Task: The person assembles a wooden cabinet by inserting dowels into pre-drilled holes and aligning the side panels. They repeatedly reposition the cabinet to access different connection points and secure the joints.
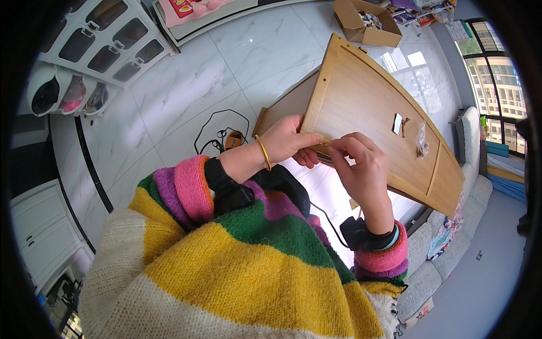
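A light-brown wooden panel (361, 107) with a raised frame stands in front of me, part of a larger wooden piece. My left hand (285, 141), with a gold bangle at its wrist, is closed round the panel's near corner, thumb on top and fingers curled below. Right beside that thumb, my right hand (361, 164) pinches thumb and forefinger together at the panel's near edge. Whatever lies between those fingertips is too small to make out. Farther along the panel rest a small white rectangular piece (397, 123), several small screws (405, 125) and a clear plastic bag (422, 141).
On the tiled floor to the left lies an orange-and-black device (234, 140) with a looped black cable. An open cardboard box (370, 25) stands beyond the panel. A grey sofa (420, 282) runs along the right. White drawer units (104, 37) are at the far left.
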